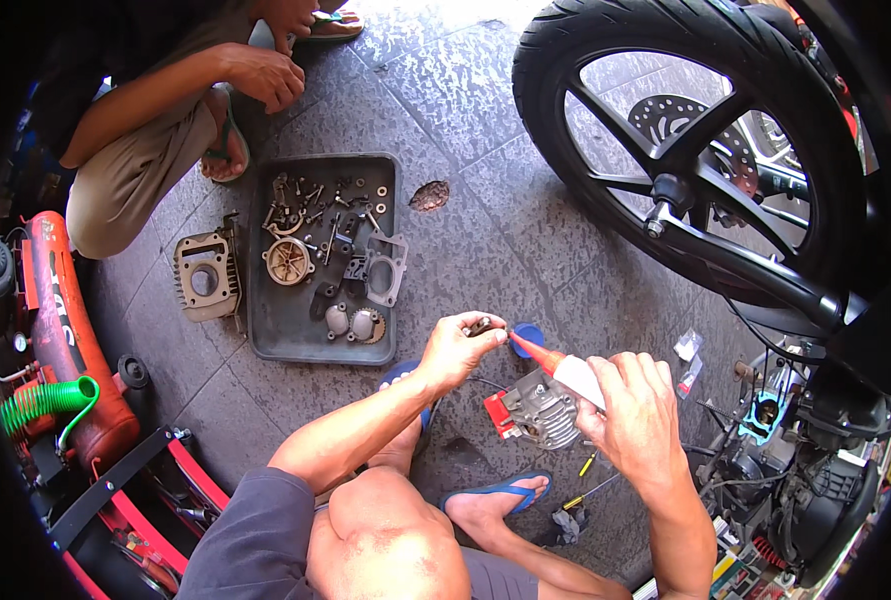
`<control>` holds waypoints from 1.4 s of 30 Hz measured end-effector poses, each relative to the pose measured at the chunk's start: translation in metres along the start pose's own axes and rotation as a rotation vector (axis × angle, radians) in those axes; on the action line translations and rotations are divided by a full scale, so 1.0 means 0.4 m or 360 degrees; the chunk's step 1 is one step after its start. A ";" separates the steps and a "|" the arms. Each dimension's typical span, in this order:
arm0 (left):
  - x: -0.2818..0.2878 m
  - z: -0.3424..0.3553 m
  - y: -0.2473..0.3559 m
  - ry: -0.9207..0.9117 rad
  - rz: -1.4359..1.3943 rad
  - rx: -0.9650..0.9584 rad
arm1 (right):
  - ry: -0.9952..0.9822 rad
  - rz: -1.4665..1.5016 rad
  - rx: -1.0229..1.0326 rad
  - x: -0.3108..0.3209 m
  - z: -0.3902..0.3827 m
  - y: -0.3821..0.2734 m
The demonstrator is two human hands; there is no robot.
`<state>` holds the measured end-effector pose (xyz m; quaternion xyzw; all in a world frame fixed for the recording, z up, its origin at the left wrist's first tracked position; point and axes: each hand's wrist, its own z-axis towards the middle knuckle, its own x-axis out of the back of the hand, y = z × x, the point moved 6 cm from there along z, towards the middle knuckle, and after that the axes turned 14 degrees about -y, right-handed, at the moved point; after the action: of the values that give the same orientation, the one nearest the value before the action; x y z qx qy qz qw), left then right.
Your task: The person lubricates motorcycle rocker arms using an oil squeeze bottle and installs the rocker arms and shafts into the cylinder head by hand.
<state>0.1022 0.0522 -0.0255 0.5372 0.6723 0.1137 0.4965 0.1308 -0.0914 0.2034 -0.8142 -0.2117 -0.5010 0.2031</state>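
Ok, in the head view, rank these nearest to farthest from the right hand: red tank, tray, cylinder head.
1. Cylinder head: just left of the right hand.
2. Tray: farther left, on the floor.
3. Red tank: far left side.

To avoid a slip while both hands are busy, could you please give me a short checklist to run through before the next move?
1. White bottle gripped by the right hand: ok.
2. Small metal part held in the left hand: ok.
3. Red nozzle pointing towards the left hand: ok.
4. Enough left inside the bottle: cannot tell.
5. Co-worker's hand apart from the bottle: ok.
6. Tools kept away from the right sandal: not ok, a yellow-handled tool lies beside it.
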 end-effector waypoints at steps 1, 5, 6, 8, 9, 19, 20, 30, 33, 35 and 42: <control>0.000 0.000 0.000 0.0000 0.0003 -0.0005 | 0.0012 0.0003 0.0009 0.002 0.000 0.000; -0.003 0.001 0.004 0.0000 0.0019 -0.0002 | 0.0013 0.0012 0.0022 0.003 -0.001 0.000; -0.004 0.001 0.005 -0.0003 0.0016 0.0002 | 0.0016 0.0011 0.0021 0.002 -0.002 0.000; -0.004 0.002 0.004 -0.0008 0.0016 0.0004 | 0.0035 0.0001 0.0019 0.000 -0.005 0.002; -0.003 0.003 0.002 -0.0008 0.0018 -0.0006 | 0.0038 0.0000 0.0017 0.000 -0.005 0.002; -0.015 0.001 0.009 -0.0020 -0.0006 -0.0010 | -0.0001 0.0021 0.0036 0.010 -0.009 -0.002; -0.018 0.001 0.011 -0.0023 -0.0007 -0.0011 | 0.0011 0.0014 0.0031 0.014 -0.010 -0.001; -0.026 0.000 0.011 -0.0040 -0.0005 -0.0087 | -0.0023 -0.0012 0.0028 0.016 -0.012 -0.007; -0.023 0.001 0.007 -0.0040 -0.0016 -0.0092 | -0.0006 -0.0010 0.0015 0.018 -0.009 -0.005; -0.022 0.002 0.007 -0.0039 -0.0016 -0.0098 | -0.0017 -0.0024 0.0012 0.016 -0.007 -0.003; -0.021 0.003 0.010 -0.0017 0.0004 -0.0094 | -0.0077 -0.0013 0.0056 0.011 -0.005 -0.007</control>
<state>0.1049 0.0464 -0.0188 0.5237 0.6654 0.1311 0.5156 0.1297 -0.0894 0.2086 -0.8216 -0.2288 -0.4781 0.2101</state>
